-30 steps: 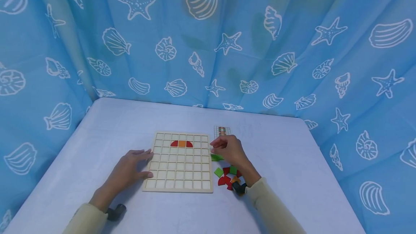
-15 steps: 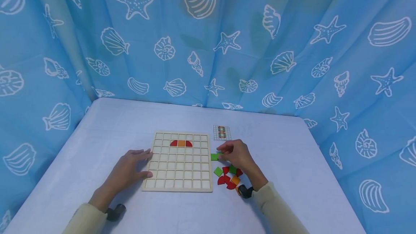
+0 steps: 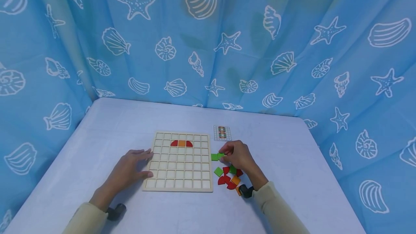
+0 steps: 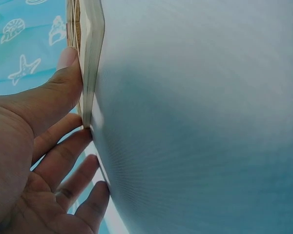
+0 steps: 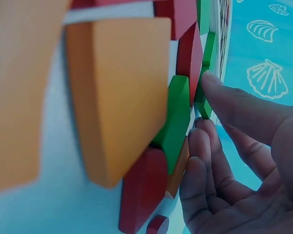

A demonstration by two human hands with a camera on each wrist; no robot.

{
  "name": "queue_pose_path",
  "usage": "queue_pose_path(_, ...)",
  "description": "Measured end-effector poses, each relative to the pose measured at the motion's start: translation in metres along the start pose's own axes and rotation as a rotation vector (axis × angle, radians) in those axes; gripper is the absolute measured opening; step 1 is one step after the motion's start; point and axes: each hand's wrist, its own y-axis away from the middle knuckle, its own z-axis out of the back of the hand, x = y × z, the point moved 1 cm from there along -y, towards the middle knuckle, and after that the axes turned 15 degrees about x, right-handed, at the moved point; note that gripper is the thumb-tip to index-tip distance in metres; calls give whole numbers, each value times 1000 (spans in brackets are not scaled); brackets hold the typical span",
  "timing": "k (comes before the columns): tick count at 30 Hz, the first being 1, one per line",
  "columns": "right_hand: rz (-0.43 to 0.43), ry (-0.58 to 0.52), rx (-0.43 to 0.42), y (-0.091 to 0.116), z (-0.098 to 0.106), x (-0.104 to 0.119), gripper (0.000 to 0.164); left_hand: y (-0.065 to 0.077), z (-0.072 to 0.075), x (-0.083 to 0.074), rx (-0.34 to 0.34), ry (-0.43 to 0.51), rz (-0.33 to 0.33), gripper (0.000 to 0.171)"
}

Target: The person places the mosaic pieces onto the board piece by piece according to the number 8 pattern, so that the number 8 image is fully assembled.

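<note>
In the head view my left hand (image 3: 130,169) rests at the left edge of a pale wooden grid board (image 3: 177,188), fingers spread. Its thumb touches the board's edge in the left wrist view. Two red quarter-round tiles (image 3: 174,143) flank an orange square tile (image 3: 181,143) in the board's second row from the back. Right of the board, my right hand (image 3: 238,154) pinches a green square tile (image 3: 221,155) between thumb and fingers. Another green square tile (image 3: 214,157) lies against it, beside the board's right edge. The thumb (image 5: 234,100) presses the held tile in the right wrist view.
A small printed pattern card (image 3: 222,133) lies behind the right hand. Loose tiles, red (image 3: 226,180), orange (image 3: 235,180) and green (image 3: 218,171), are heaped nearer the right wrist. A blue shell-print curtain (image 3: 208,46) stands around the white table (image 3: 276,143).
My right hand has moved right and nearer from the board's right edge onto the green square tile, uncovering the pattern card. The left hand and the board have stayed put.
</note>
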Motion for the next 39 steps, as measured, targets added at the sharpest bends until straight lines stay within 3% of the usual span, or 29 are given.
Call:
queue_pose_path(3, 16, -20, 3, 0, 1, -1, 20, 0, 0, 0, -2, -1, -2, 75)
queue_pose_path(11, 22, -214, -28, 1, 6, -3, 11, 0, 0, 0, 11, -2, 5, 75)
queue_pose_path(21, 136, -203, -56, -7, -3, 11, 12, 0, 0, -1, 11, -5, 5, 76)
queue_pose_path(39, 260, -222, 26, -22, -37, 53, 13, -1, -1, 0, 18, 15, 26, 77)
